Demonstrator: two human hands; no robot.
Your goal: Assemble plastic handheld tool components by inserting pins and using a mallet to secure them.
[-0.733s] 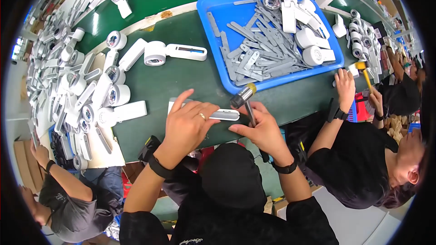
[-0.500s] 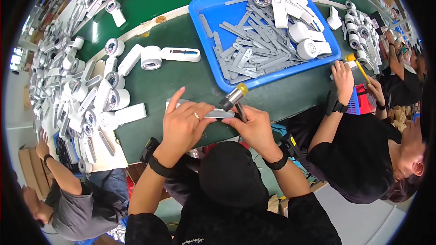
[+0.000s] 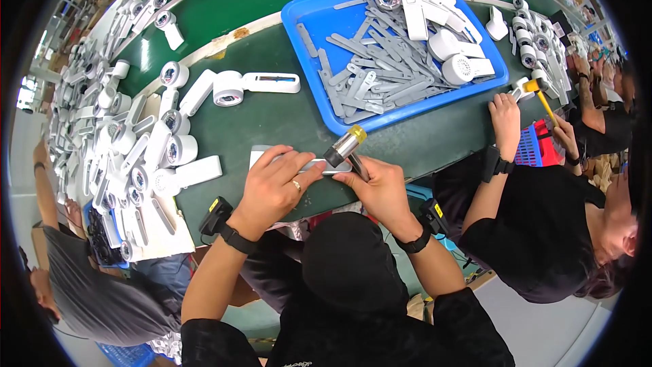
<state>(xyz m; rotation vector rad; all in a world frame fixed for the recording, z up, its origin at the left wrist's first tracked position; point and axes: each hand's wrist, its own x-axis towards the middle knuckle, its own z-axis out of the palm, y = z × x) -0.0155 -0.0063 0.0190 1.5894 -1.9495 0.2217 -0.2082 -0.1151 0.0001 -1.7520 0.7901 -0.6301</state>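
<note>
My left hand [image 3: 275, 183] is closed over a white plastic piece [image 3: 258, 155], which pokes out past its fingers; most of it is hidden. Its fingertips press on a slim grey strip [image 3: 333, 168] that points toward my right hand [image 3: 380, 187]. That hand grips a small hammer [image 3: 345, 147] with a metal head, one dark face and one yellow face. The hammer head hangs just above the strip, and my right thumb is at the strip's end. Beyond my hands, a blue tray [image 3: 326, 117] holds a heap of grey strips [image 3: 387, 61] and several white handheld fans [image 3: 458, 68].
Many white fan parts [image 3: 122, 129] crowd the table's left side. A white fan [image 3: 231, 87] lies ahead of my left hand. On the right, a co-worker's hands [image 3: 504, 119] work with a yellow hammer [image 3: 543, 98] near a red and blue basket [image 3: 536, 146]. Another co-worker [image 3: 102, 285] is at left.
My left index finger, raised before, has come down onto the white piece, and the left hand has shifted slightly over the strip. The right hand with the hammer stays nearly still.
</note>
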